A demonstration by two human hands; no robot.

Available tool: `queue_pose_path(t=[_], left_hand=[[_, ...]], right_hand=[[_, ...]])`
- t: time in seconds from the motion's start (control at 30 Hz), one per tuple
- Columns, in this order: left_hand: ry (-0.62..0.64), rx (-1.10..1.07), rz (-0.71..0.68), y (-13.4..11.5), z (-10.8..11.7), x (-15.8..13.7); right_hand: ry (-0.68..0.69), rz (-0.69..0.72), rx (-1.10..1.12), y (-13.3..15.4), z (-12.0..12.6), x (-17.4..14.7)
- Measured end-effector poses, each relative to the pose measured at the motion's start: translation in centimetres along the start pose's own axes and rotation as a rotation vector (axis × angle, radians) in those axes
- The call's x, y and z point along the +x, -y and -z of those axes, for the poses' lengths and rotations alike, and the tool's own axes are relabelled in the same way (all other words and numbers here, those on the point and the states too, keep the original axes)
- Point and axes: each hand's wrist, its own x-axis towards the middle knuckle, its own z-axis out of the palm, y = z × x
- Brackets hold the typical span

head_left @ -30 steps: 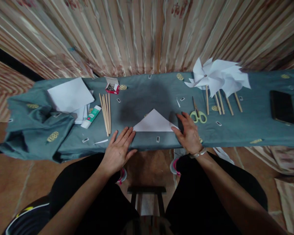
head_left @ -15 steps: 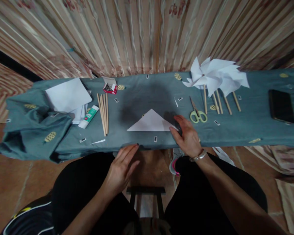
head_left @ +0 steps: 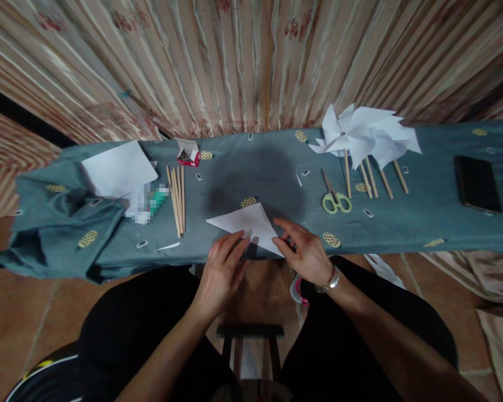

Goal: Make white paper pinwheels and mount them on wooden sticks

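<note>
The paper (head_left: 254, 219) lies ahead of the left hand (head_left: 221, 272), fingertips at its near edge; clamping cannot be determined. The right hand (head_left: 311, 254), thumb and forefinger apart, adjoins its right edge.

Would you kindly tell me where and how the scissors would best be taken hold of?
Probably by the green handles, from the person's side, with the right hand, which is the nearer one though now at the folded paper. The scissors lie with both loops toward the person and the blades pointing away, so this should keep fingers off the blades.
</note>
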Motion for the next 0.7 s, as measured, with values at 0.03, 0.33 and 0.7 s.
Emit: queue_pose_path(t=[0.03,0.33,0.7], left_hand=[[0.022,0.084,-0.042,0.0,-0.3,0.5],[0.130,0.261,-0.202,0.9,-2.9,2.3],[0.222,0.143,-0.425,2.2,-1.1,4.4]], right_hand=[[0.000,-0.007,-0.002,-0.1,0.0,0.1],[-0.100,-0.067,-0.027,-2.1,1.3,1.2],[-0.073,-0.017,-0.049,-2.2,1.0,2.5]])
